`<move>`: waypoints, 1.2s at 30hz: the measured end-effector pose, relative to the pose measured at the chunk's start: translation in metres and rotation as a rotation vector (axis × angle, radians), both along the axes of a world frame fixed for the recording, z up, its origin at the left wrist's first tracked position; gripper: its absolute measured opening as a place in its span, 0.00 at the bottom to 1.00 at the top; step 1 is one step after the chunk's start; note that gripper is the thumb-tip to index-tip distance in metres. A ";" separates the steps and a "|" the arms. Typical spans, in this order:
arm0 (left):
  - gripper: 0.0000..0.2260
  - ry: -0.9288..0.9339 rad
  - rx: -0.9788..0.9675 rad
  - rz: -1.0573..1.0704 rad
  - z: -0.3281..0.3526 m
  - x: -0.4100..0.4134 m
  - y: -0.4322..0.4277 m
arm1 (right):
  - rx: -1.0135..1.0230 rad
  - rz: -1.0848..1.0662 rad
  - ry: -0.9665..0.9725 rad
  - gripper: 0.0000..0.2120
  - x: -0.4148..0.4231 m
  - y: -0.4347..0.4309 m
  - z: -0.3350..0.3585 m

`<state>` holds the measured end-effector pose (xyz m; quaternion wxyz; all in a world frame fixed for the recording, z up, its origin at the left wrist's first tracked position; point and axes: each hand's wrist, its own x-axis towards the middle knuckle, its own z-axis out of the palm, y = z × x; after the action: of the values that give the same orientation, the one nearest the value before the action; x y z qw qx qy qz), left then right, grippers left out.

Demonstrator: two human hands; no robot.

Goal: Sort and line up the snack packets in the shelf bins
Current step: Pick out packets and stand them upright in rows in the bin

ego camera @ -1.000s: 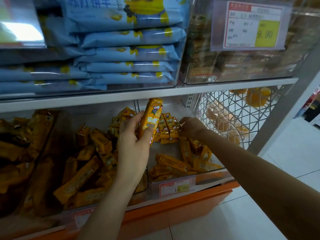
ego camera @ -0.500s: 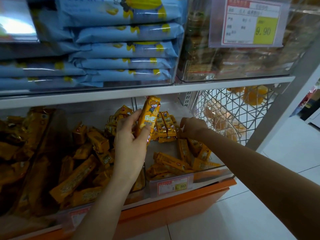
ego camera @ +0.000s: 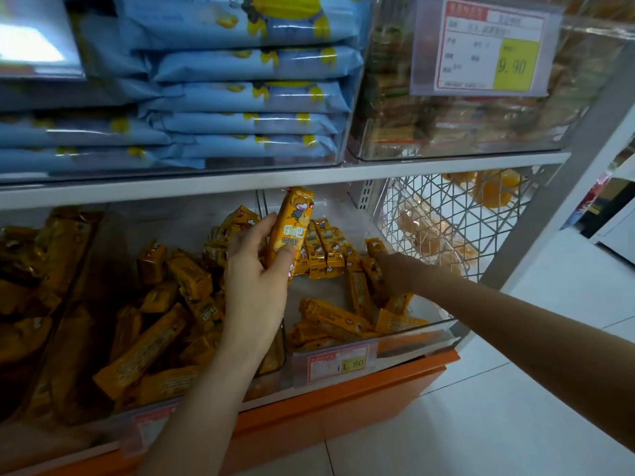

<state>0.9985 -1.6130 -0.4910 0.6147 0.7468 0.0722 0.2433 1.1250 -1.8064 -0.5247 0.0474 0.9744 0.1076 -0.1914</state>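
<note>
While my left hand (ego camera: 254, 280) is gripping one packet (ego camera: 290, 228) upright over the left edge of the clear bin (ego camera: 412, 341), my right hand (ego camera: 395, 273) is inside it, grip unclear. I am seeing a short row (ego camera: 326, 249) lined at its back, with loose packets (ego camera: 336, 317) waiting at its front.

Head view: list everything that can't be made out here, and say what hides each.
- Right hand: fingertips buried among packets in the right bin; any grip cannot be told.
- Held packet: lower end covered by the left hand.
- Upper price tag: small print blurred; only 9.90 reads.
- Blue packs: top one cut off by the frame's upper edge.
- Far-left bin: packets dark and smeared behind its clear wall.
</note>
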 end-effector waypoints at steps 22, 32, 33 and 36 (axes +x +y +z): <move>0.19 -0.022 -0.039 0.064 0.008 -0.010 -0.005 | 0.794 -0.060 -0.457 0.17 -0.040 0.004 0.023; 0.12 -0.030 -0.059 0.051 0.009 -0.013 -0.005 | 1.125 0.062 -0.432 0.13 -0.110 0.032 0.053; 0.11 -0.030 -0.054 0.059 0.010 -0.013 -0.007 | 1.158 0.045 -0.453 0.13 -0.114 0.035 0.053; 0.11 -0.032 -0.095 0.043 0.011 -0.013 -0.011 | 1.268 0.010 -0.486 0.13 -0.117 0.045 0.051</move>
<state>0.9859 -1.6237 -0.4799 0.6453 0.7110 0.0899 0.2644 1.0078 -1.7618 -0.4732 -0.5096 0.8285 0.1900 0.1332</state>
